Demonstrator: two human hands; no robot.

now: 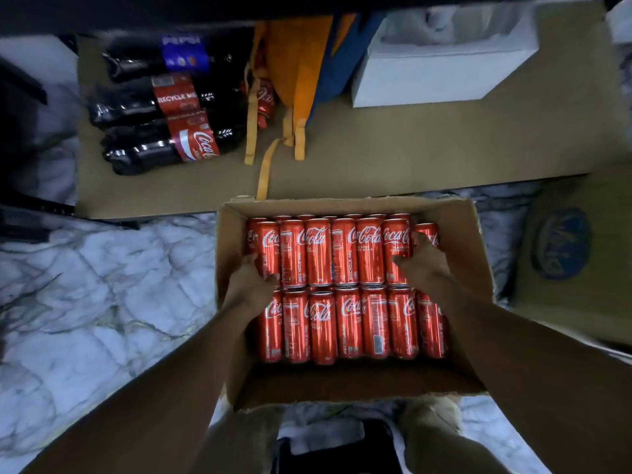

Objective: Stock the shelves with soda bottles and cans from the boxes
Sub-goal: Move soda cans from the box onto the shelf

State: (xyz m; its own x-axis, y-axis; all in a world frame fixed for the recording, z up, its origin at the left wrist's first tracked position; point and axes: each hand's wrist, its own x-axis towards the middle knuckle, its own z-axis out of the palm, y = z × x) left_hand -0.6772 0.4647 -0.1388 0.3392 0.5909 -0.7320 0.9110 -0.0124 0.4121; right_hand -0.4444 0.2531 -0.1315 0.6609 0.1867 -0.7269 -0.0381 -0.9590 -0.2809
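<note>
You are reaching into the cardboard box [478, 241] of cans on the floor [102, 302]: your left hand [251, 285] is curling round the leftmost can [265, 239], and your right hand [424, 265] is gripping the right-end can [396, 239].

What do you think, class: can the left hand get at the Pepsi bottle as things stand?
Probably yes, with a stretch. The left hand grips cans; the Pepsi bottle lies uncovered on the cardboard beyond two cola bottles, which it would reach over.
</note>
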